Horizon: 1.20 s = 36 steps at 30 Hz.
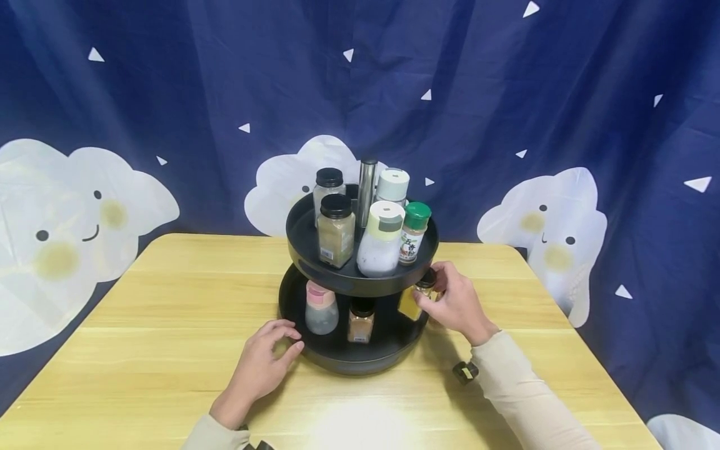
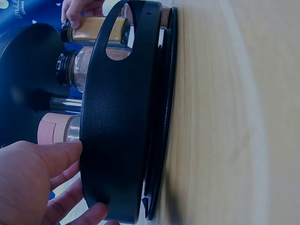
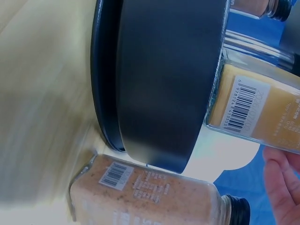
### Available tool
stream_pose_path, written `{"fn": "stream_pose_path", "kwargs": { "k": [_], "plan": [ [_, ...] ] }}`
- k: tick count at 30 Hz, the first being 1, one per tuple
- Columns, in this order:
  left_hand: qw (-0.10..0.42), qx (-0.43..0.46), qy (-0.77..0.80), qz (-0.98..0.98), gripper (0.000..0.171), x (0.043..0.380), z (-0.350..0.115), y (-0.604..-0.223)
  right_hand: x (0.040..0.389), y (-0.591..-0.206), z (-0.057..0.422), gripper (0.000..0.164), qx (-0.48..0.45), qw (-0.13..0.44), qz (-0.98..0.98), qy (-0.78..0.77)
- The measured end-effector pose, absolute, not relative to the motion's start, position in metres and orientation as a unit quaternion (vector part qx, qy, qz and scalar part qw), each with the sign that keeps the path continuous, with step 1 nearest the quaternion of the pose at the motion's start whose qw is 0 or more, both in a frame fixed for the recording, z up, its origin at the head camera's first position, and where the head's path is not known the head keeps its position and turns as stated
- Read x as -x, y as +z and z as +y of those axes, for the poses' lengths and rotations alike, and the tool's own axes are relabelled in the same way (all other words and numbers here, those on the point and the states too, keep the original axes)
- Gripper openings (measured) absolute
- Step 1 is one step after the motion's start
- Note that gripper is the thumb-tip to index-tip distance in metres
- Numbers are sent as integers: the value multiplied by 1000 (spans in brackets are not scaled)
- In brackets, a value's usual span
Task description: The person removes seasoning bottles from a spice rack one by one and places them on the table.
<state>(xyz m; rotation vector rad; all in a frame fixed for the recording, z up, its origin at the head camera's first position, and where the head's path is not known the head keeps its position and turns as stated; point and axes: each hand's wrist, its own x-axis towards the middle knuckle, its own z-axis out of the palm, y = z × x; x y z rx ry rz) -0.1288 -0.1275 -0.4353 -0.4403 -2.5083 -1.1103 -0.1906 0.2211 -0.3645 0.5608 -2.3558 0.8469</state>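
Observation:
My right hand [image 1: 455,303] grips a glass jar of yellow powder [image 3: 262,105] with a black lid. It holds the jar at the right side of the lower tray [image 1: 349,365] of a black two-tier turntable, below the upper tray's rim. My left hand [image 1: 261,362] touches the lower tray's left rim with spread, relaxed fingers; some fingertips are hidden in the left wrist view. On that tray are a pink-capped bottle [image 1: 322,309] and a small black-lidded jar [image 1: 360,322]. Beside the tray, in the right wrist view, stands a jar of orange-pink powder [image 3: 150,194].
The upper tray [image 1: 360,286] carries several containers, among them a green-capped shaker [image 1: 414,231], a white-and-yellow bottle [image 1: 380,240] and a black-lidded jar [image 1: 336,234]. A metal post [image 1: 367,194] rises through it. Behind the wooden table [image 1: 185,312] hangs a blue curtain [image 1: 225,81].

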Motion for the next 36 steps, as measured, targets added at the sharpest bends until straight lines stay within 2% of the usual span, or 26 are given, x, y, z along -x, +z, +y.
{"fn": "stream_pose_path", "kwargs": {
  "k": [18,36],
  "plan": [
    [184,153,-391,-889,13,127,-128,-435,189,-357,229,49,-179,304,-881,317],
    [187,158,-392,-887,13,129,-127,-435,191,-353,245,48,-179,351,-866,306]
  ]
}}
